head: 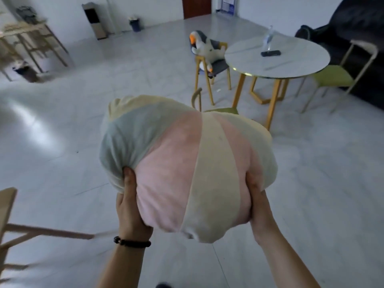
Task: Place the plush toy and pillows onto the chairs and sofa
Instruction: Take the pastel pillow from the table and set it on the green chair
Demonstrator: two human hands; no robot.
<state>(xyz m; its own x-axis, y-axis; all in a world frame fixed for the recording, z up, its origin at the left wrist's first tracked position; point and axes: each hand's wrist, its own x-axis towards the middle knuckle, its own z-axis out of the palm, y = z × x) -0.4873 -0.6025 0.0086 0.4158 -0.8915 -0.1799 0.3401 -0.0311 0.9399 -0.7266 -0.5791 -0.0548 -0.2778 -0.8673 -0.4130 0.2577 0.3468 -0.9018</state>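
I hold a round pastel pillow [187, 163], striped pink, cream and pale blue, in front of me at chest height. My left hand [129, 202] grips its lower left edge and my right hand [258, 200] grips its lower right edge. Beyond it, a white and grey goose plush toy [204, 47] sits on a yellow-legged chair with a grey seat [218, 66]. A green-seated chair [223, 110] shows partly behind the pillow. Another green chair [332, 77] stands right of the round table, and a dark sofa [357, 30] fills the far right.
A round white table [291, 65] on yellow legs carries a water bottle [269, 39] and a dark phone [270, 53]. A wooden chair [8, 225] is at my near left. A wooden table [27, 36] and bins stand far left along the wall.
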